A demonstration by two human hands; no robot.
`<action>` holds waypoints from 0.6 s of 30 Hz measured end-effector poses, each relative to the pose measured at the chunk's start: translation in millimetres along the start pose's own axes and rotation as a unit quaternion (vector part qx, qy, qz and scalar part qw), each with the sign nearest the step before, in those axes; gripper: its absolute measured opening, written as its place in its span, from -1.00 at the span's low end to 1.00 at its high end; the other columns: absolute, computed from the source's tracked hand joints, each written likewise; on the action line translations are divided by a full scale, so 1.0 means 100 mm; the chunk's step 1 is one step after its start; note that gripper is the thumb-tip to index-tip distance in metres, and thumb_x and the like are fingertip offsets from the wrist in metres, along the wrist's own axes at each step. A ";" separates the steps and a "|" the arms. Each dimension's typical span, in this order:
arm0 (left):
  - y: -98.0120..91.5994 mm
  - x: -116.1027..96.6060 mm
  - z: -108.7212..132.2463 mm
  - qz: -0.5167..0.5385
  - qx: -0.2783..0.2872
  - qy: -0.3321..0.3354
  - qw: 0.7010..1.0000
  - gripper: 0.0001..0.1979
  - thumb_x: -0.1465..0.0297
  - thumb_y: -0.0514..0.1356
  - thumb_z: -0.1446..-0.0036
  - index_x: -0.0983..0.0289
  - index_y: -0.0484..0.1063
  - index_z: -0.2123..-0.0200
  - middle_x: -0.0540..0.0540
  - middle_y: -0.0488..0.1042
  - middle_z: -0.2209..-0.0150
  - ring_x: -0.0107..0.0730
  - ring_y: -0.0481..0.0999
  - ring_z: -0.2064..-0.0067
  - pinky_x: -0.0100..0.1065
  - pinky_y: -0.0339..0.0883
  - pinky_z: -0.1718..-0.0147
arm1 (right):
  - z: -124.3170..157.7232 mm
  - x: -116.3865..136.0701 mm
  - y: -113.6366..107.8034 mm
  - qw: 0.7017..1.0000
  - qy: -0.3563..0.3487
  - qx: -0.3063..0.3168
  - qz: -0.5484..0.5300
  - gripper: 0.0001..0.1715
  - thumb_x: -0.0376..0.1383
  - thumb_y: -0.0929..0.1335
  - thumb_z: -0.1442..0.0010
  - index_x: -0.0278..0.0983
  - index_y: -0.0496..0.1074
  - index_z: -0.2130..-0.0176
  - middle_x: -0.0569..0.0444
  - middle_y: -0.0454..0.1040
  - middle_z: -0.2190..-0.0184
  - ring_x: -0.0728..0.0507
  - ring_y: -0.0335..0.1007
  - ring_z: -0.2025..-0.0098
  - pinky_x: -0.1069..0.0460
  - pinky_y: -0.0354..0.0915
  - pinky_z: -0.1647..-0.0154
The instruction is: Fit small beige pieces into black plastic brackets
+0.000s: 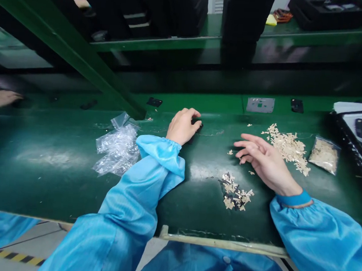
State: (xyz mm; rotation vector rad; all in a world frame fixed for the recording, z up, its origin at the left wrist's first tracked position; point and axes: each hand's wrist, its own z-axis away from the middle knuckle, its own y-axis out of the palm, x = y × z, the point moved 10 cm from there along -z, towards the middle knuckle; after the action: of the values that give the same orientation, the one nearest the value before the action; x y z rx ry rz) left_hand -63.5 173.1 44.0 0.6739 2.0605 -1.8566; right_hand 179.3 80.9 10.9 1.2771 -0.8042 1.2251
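My left hand [183, 126] is over the bench with its fingers curled round a small black part [200, 128]. Most of that part is hidden behind the fingers, so its exact kind does not show. My right hand [264, 162] hovers with fingers spread and nothing in them. Beyond it lies a loose pile of small beige pieces [287, 147]. Nearer to me is a smaller heap of metallic and black pieces [235, 193]. A few single pieces [230, 152] lie scattered near my right fingertips.
Crumpled transparent plastic bags [118, 149] lie left of my left forearm. A filled zip bag [324, 155] and a black-edged tray [360, 140] stand at the right. Flat plates [260, 104] line the back; a green post [110, 81] slants down at left. Another person's hand [2, 98] is far left.
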 end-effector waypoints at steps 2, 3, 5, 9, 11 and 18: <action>0.02 0.09 0.02 -0.092 0.041 -0.028 0.995 -0.67 0.29 0.27 -0.23 0.21 0.49 -0.06 0.24 0.46 -0.08 0.03 0.44 -0.14 -0.01 0.34 -0.14 | 0.00 -0.08 0.06 0.999 0.012 0.020 0.033 -0.55 -0.16 0.46 -0.31 -0.26 0.46 -0.12 -0.12 0.64 0.06 -0.11 0.58 0.26 0.01 0.45 0.31; 0.04 0.12 0.03 -0.117 0.058 -0.038 0.991 -0.61 0.26 0.28 -0.23 0.22 0.47 -0.10 0.27 0.43 -0.12 0.07 0.41 -0.18 0.00 0.34 -0.14 | 0.00 -0.09 0.07 0.999 0.012 0.025 0.043 -0.56 -0.16 0.45 -0.31 -0.28 0.46 -0.12 -0.11 0.64 0.10 -0.10 0.57 0.30 0.01 0.44 0.33; 0.08 0.16 0.03 -0.126 0.081 -0.045 0.988 -0.56 0.24 0.32 -0.19 0.23 0.46 -0.11 0.28 0.43 -0.11 0.06 0.41 -0.17 -0.03 0.31 -0.16 | -0.01 -0.10 0.04 0.999 0.005 0.020 0.047 -0.58 -0.17 0.46 -0.31 -0.29 0.48 -0.09 -0.08 0.65 0.17 -0.08 0.55 0.35 0.03 0.41 0.36; 0.11 0.26 -0.07 -0.060 0.097 -0.046 0.992 -0.61 0.28 0.43 -0.04 0.20 0.54 0.04 0.13 0.52 0.17 -0.08 0.46 0.00 -0.12 0.31 -0.10 | -0.04 -0.06 -0.06 0.999 -0.002 -0.010 0.038 -0.65 -0.20 0.49 -0.25 -0.29 0.53 0.01 0.01 0.63 0.28 -0.02 0.49 0.44 0.06 0.35 0.44; 0.11 0.33 -0.12 -0.029 0.100 -0.057 0.993 -0.71 0.33 0.45 0.01 0.19 0.57 0.18 0.09 0.50 0.24 -0.15 0.48 0.11 -0.18 0.34 0.02 | -0.05 -0.04 -0.10 0.999 -0.001 -0.020 0.046 -0.69 -0.20 0.50 -0.23 -0.29 0.54 0.05 0.03 0.61 0.32 -0.01 0.46 0.46 0.07 0.33 0.46; -0.01 0.16 -0.13 0.076 0.077 -0.008 0.994 -0.81 0.41 0.36 -0.04 0.23 0.37 0.39 0.03 0.50 0.29 -0.32 0.47 0.22 -0.27 0.33 0.16 | -0.01 0.00 -0.07 0.983 0.011 0.025 0.182 -0.75 -0.13 0.45 -0.29 -0.27 0.54 0.16 0.08 0.55 0.42 0.01 0.34 0.55 0.07 0.25 0.55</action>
State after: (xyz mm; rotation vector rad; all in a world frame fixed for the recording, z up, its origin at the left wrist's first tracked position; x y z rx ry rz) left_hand -76.7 187.8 38.6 0.8273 1.8156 -1.9394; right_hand 185.9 83.0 8.6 1.1862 -1.0264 1.5550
